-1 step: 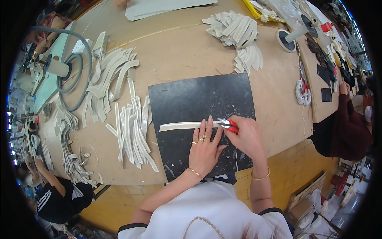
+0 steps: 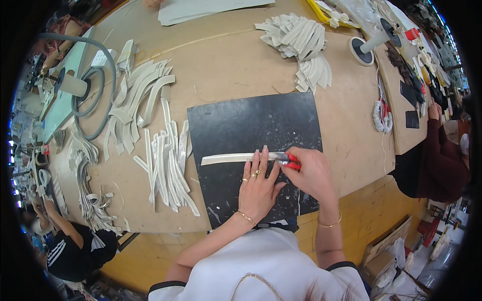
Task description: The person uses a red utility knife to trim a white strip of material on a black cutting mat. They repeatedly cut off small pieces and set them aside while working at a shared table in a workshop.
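Note:
A narrow cream strip (image 2: pixel 221 159) lies crosswise on a black mat (image 2: pixel 246 125) in front of me. My left hand (image 2: pixel 257 189) rests flat on the mat with its fingers stretched out, fingertips pressing on the strip near its right part. Closed around the red handles of small snips (image 2: pixel 291 161) is my right hand (image 2: pixel 312 173). The snips' metal blades point left and meet the strip's right end, just beside my left fingers. Whether the blades are cutting into the strip cannot be made out.
Left of the mat lies a pile of cream strips (image 2: pixel 168 165), with wider curved pieces (image 2: pixel 145 90) behind it. A stack of pale pieces (image 2: pixel 293 37) sits beyond the mat. Red-handled scissors (image 2: pixel 382 118) lie at right. A grey hose (image 2: pixel 113 75) coils at far left. People work on both sides.
My right hand has tilted slightly and the snips have shifted a little to the right along the strip's end. My left hand and the strip have stayed in place.

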Tool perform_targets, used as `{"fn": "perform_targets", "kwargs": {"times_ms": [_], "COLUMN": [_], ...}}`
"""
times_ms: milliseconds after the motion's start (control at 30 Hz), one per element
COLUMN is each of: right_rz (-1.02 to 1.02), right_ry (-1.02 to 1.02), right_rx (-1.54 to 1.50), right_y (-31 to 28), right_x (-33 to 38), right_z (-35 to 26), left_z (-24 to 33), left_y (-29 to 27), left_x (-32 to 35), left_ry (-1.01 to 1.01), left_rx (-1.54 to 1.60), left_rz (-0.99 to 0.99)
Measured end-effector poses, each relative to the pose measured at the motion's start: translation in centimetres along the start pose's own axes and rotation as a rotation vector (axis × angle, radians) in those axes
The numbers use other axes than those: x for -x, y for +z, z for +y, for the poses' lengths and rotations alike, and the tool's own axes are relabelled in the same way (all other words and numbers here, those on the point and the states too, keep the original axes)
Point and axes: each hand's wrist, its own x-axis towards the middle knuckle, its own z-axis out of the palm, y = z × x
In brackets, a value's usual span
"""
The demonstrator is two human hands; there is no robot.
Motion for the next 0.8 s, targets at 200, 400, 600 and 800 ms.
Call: {"fn": "perform_targets", "kwargs": {"times_ms": [200,400,600,800], "right_rz": [-0.013,-0.041,-0.079,-0.085], "right_ry": [-0.002,0.082,0.103,0.097], "right_rx": [-0.011,-0.009,0.028,0.041], "right_y": [-0.7,-0.7,-0.7,-0.7], "right_x": [-1.5,-1.6,-1.8,-1.9], "right_z": [2.1,4.0,3.9,3.9], "left_z": [-0.1,0.1,0.3,0.5], "left_y": [0.0,0.0,-0.2,0.1], "left_x": [-0.6,-0.6,-0.7,-1.0], "left_ry": [0.001,0.001,-0.013,-0.021], "left_rx": [0.005,-0.028,-0.028,-0.038], "left_rz": [0.017,0.008,-0.006,0.056]}}
